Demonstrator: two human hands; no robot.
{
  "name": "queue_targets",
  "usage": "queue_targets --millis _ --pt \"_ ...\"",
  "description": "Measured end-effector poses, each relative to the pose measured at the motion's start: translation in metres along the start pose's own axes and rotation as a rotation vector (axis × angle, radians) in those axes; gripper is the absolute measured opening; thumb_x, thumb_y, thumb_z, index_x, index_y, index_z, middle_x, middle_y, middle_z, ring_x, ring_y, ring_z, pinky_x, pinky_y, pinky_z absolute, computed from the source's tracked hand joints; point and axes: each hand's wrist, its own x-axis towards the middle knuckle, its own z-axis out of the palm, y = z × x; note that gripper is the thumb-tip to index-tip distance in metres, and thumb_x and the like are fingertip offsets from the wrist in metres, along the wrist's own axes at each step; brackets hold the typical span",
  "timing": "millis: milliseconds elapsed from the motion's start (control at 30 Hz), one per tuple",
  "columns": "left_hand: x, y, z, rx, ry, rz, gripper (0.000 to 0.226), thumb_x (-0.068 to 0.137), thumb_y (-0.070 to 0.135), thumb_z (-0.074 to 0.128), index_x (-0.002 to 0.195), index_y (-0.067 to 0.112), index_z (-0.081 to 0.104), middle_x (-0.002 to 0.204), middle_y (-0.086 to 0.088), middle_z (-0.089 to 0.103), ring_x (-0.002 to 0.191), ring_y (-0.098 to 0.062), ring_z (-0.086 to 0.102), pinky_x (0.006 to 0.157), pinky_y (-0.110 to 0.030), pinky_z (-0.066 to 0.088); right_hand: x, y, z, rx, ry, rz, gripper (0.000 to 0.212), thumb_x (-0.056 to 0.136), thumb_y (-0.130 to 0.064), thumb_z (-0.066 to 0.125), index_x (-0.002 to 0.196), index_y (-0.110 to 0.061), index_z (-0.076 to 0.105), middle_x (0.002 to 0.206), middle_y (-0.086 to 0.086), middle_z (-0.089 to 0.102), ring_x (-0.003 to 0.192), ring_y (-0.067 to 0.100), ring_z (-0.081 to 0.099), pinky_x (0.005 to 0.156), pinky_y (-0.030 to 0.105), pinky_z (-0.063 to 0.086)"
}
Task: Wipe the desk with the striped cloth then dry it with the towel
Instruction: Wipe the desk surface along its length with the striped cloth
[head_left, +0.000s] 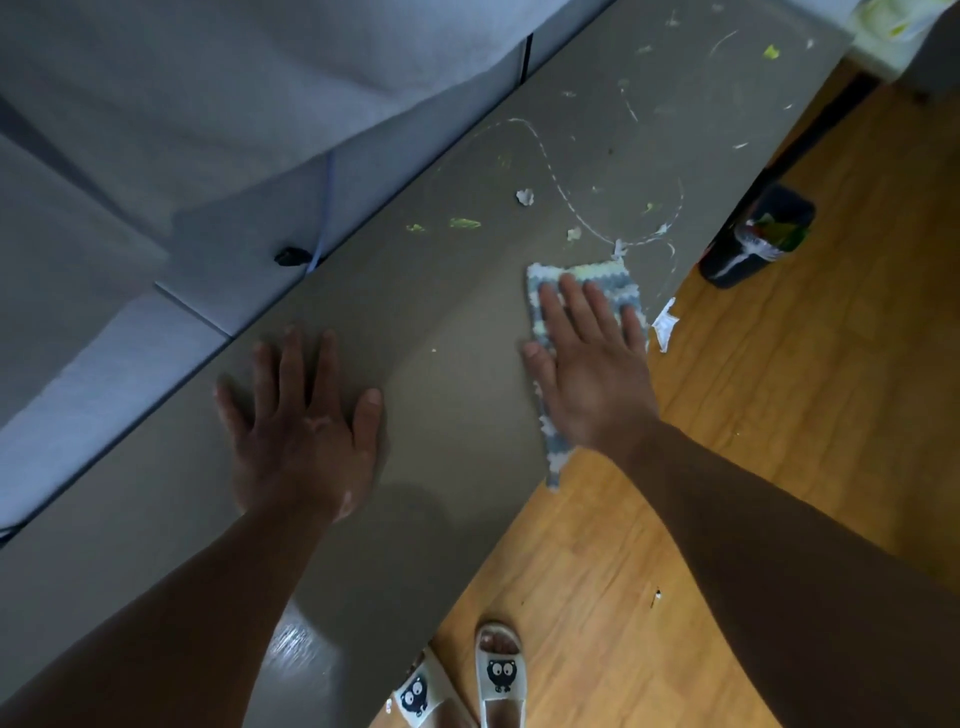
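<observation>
Striped cloth (602, 275) lies flat at the front edge of the counter (441, 291), pressed under the right hand (592, 374), fingers straight. Left hand (301, 431) rests flat, fingers spread, left of the cloth and apart from it. Wiping appears partly done: green scraps (465, 223) and white streaks (550, 171) remain beyond the cloth. Drying is outstanding; no towel visible. Wooden floor (779, 415) and a dark bin (753, 244) lie right of the cloth.

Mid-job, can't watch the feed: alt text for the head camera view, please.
The right hand presses flat on the striped cloth at the front edge of the desk, while the left hand rests flat on its bare top. Beyond the cloth, white scraps and green smears mark the desk; a dark bin stands on the wooden floor.
</observation>
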Motion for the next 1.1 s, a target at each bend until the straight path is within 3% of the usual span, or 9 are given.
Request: queue_targets --millis 200,367,467,633,800,1100 --pt "0.001 0.0 0.001 -0.041 0.007 0.015 0.08 0.095 0.065 -0.001 0.164 0.025 0.002 0.172 -0.007 0.003 0.159 -0.03 -0.004 0.123 -0.064 0.002 0.041 0.024 -0.011 0.043 0.011 0.22 0.068 0.11 -0.054 0.013 0.167 -0.02 -0.002 0.175 0.003 -0.006 0.161 0.021 -0.01 0.129 0.05 -0.007" --pt "0.002 0.001 0.001 -0.04 0.005 0.013 0.084 0.09 0.066 -0.006 0.164 0.025 0.003 0.172 -0.007 0.003 0.159 -0.03 -0.003 0.123 -0.065 0.0 0.027 -0.008 -0.004 0.071 0.021 0.349 0.07 0.11 -0.052 0.014 0.166 -0.014 -0.004 0.175 0.008 -0.007 0.16 0.026 -0.011 0.128 0.054 -0.007" --pt "0.002 0.001 0.001 -0.051 0.019 0.014 0.085 0.091 0.066 -0.004 0.164 0.024 0.008 0.172 -0.008 0.008 0.158 -0.03 0.0 0.122 -0.065 -0.001 -0.009 -0.045 0.005 0.045 0.011 0.295 0.07 0.11 -0.053 0.013 0.166 -0.013 -0.003 0.175 0.01 -0.006 0.16 0.028 -0.011 0.128 0.054 -0.007" --pt "0.001 0.0 0.0 -0.069 0.016 0.027 0.083 0.093 0.065 0.0 0.164 0.023 0.012 0.171 -0.01 0.01 0.158 -0.032 0.001 0.121 -0.066 0.002 -0.068 -0.08 0.021 0.027 -0.008 0.048 0.071 0.106 -0.056 0.009 0.167 -0.019 0.006 0.175 0.004 0.0 0.161 0.024 -0.008 0.128 0.054 -0.004" --pt "0.001 0.0 -0.001 -0.071 0.013 0.033 0.08 0.095 0.064 0.005 0.163 0.022 0.013 0.171 -0.011 0.012 0.158 -0.033 0.003 0.122 -0.067 0.005 -0.042 -0.04 0.01 0.043 -0.016 -0.024 0.069 0.106 -0.057 0.011 0.167 -0.026 0.003 0.175 -0.003 -0.003 0.16 0.015 -0.011 0.129 0.049 -0.003" --pt "0.002 -0.001 0.001 0.028 -0.015 0.021 0.082 0.098 0.065 0.001 0.165 0.019 0.011 0.173 -0.009 0.006 0.159 -0.031 0.004 0.124 -0.064 0.009 0.041 0.042 -0.013 0.015 0.016 -0.005 0.071 0.105 -0.059 0.009 0.167 -0.025 0.004 0.175 -0.002 0.0 0.161 0.017 -0.006 0.129 0.049 -0.003"
